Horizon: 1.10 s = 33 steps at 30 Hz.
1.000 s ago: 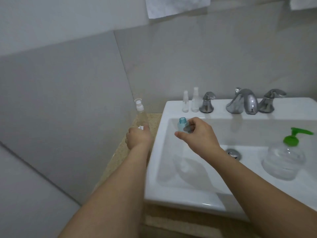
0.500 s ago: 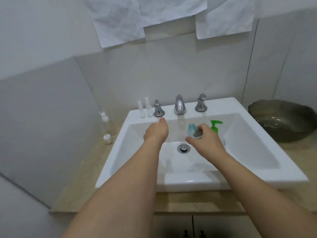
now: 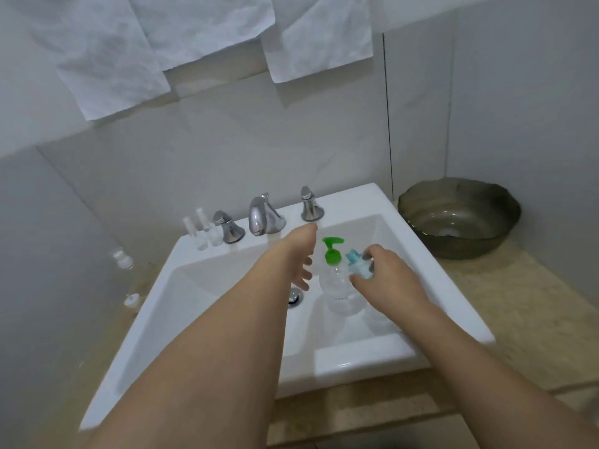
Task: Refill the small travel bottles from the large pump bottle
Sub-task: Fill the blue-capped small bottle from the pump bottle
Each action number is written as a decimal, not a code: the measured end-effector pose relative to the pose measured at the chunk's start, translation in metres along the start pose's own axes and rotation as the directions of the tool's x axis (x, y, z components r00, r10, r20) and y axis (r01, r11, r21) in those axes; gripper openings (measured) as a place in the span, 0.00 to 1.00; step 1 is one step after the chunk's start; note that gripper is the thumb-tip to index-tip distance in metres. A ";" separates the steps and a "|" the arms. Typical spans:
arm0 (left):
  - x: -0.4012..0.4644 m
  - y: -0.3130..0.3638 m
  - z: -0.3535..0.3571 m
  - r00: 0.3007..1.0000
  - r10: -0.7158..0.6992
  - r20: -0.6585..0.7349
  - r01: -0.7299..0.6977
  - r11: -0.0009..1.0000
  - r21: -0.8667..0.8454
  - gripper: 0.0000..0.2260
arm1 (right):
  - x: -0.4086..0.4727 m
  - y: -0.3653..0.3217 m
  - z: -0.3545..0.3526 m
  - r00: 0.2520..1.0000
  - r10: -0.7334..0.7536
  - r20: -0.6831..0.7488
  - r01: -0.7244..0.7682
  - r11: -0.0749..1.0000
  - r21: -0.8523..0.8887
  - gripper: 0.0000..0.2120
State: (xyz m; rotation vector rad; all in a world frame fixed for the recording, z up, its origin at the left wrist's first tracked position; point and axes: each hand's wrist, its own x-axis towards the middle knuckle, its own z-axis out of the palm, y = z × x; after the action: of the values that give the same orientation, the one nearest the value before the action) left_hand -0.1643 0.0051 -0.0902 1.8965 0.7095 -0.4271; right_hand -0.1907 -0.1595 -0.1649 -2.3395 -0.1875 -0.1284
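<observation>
I see the pump bottle (image 3: 340,286) upright in the sink (image 3: 418,254), my spread left hand (image 3: 299,254) just left of it, my right hand (image 3: 385,277) pinching the small blue bottle (image 3: 358,265) against its right shoulder.

Green pump (image 3: 332,249), pale blue travel bottle (image 3: 358,267), white sink (image 3: 418,254), chrome faucet (image 3: 262,217)

Pump bottle (image 3: 340,286): 1
Small bottles (image 3: 358,265) (image 3: 201,234) (image 3: 212,231) (image 3: 122,258): 4
Loose cap (image 3: 131,299): 1
Tap handles (image 3: 228,226) (image 3: 310,204): 2
Spout (image 3: 262,215): 1
Bowl (image 3: 458,218): 1
Hands (image 3: 299,254) (image 3: 385,277): 2
</observation>
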 end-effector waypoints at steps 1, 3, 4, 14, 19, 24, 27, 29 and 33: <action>0.006 0.004 0.003 1.000 -0.009 -0.008 0.009 1.000 0.010 0.32 | 0.003 0.002 0.000 1.000 -0.002 0.001 0.002 1.000 -0.001 0.20; 0.017 0.013 0.009 0.999 -0.023 -0.023 0.024 0.999 0.044 0.32 | 0.010 0.006 -0.001 1.000 -0.002 -0.002 0.002 1.000 0.017 0.20; 0.021 0.016 0.010 0.999 -0.034 -0.025 0.035 0.997 0.062 0.32 | 0.012 0.006 -0.001 1.000 -0.008 -0.004 0.008 1.000 0.025 0.20; 0.050 0.025 0.018 0.985 -0.170 0.026 0.164 0.975 0.150 0.39 | 0.029 0.009 0.005 0.998 -0.058 -0.032 0.059 0.997 0.048 0.23; 0.048 0.028 0.027 0.976 -0.207 0.064 0.190 0.961 0.199 0.38 | 0.034 0.011 0.006 0.993 -0.112 -0.027 0.113 0.990 0.081 0.23; 0.049 0.031 0.029 0.968 -0.236 0.086 0.210 0.948 0.238 0.34 | 0.038 0.011 0.008 0.990 -0.135 -0.031 0.137 0.988 0.067 0.24; 0.051 0.023 0.036 0.988 -0.154 0.007 0.147 0.956 0.254 0.23 | 0.040 0.013 0.009 0.989 -0.149 -0.019 0.150 0.987 0.051 0.22; 0.055 0.016 0.039 0.995 -0.072 -0.069 0.089 0.957 0.275 0.20 | 0.040 0.013 0.011 0.987 -0.158 0.023 0.157 0.987 0.019 0.21; 0.064 0.009 0.041 0.993 -0.015 -0.116 0.047 0.958 0.283 0.18 | 0.044 0.014 0.013 0.987 -0.151 0.063 0.151 0.988 -0.008 0.22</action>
State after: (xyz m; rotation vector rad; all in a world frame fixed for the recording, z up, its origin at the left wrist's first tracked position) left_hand -0.1082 -0.0170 -0.1382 2.1976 0.7866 -0.4648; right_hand -0.1450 -0.1553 -0.1772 -2.3421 -0.3962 -0.1318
